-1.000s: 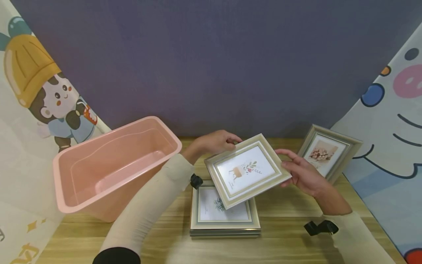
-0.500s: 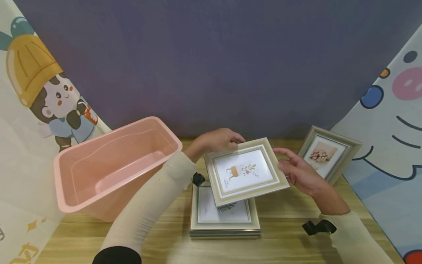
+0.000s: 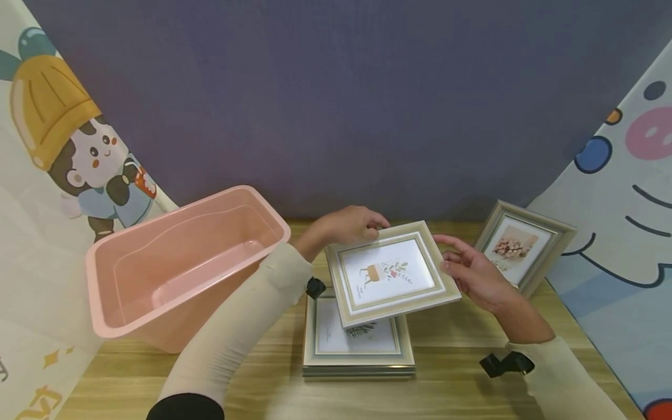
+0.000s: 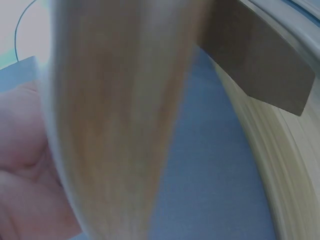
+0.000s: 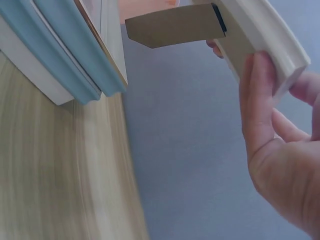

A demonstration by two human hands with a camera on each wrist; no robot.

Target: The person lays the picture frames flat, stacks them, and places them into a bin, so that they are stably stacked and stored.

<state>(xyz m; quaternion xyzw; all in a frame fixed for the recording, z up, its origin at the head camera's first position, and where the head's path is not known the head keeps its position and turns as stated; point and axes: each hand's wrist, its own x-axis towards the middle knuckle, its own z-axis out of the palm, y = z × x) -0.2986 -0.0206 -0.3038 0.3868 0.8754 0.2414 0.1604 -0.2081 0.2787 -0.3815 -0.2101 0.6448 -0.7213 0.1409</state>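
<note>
A cream-and-gold picture frame (image 3: pixel 394 274) with a deer-and-flower print is held face up and slightly tilted. My left hand (image 3: pixel 349 224) grips its far left edge, thumb on the front. My right hand (image 3: pixel 480 280) pinches its right edge between thumb and fingers. In the right wrist view, a brown stand leg (image 5: pixel 175 26) juts out from the back of the frame. Under the held one lies a stack of picture frames (image 3: pixel 362 359), partly covered by it, the top one showing a green leaf print. Their pale blue edges (image 5: pixel 75 45) appear in the right wrist view.
A pink plastic bin (image 3: pixel 94 291) stands at the left, nothing visible in it. Another picture frame (image 3: pixel 511 242) with a flower photo stands upright at the back right. A dark blue wall (image 3: pixel 341 116) closes off the back of the wooden table (image 3: pixel 252 385).
The held picture frame has turned a little clockwise and levelled out over the stack. My right hand has shifted slightly left along with it. During the last half second, almost nothing has moved.
</note>
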